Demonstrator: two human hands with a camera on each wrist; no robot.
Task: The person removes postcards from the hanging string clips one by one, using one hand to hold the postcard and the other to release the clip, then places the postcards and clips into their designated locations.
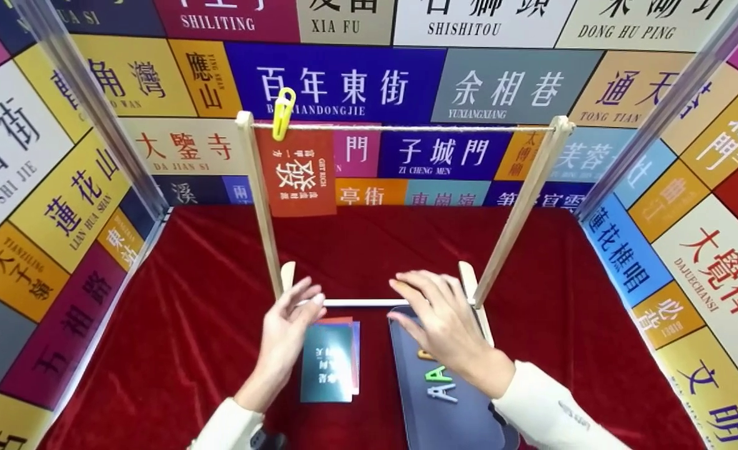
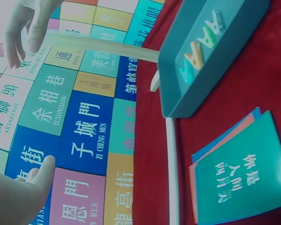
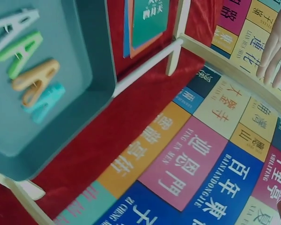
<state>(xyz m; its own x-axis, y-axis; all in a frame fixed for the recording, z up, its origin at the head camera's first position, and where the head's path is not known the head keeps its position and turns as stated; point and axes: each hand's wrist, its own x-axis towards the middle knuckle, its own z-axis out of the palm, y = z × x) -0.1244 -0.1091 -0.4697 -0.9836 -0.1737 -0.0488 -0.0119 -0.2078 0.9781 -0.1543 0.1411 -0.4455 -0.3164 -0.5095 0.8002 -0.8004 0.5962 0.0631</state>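
Note:
My left hand (image 1: 284,331) hovers just left of a small stack of cards (image 1: 325,369), its fingers loosely bent and holding nothing. The top card is dark green with white characters; red and blue edges show beneath. My right hand (image 1: 447,319) is above the far part of a grey-blue tray (image 1: 431,425), fingers spread and empty. Inside the tray lie a grey clothespin (image 3: 14,29), a green clothespin (image 3: 19,54), an orange clothespin (image 3: 36,79) and a teal clothespin (image 3: 44,102). A yellow clothespin (image 1: 282,112) holds a red card (image 1: 300,181) on the string (image 1: 406,128).
Two wooden posts (image 1: 518,212) carry the string, and a white bar (image 1: 362,303) joins them at the bottom. Dark red cloth (image 1: 219,350) covers the table. Panels with street names (image 1: 337,81) stand behind and at both sides, with clear corner posts (image 1: 656,100).

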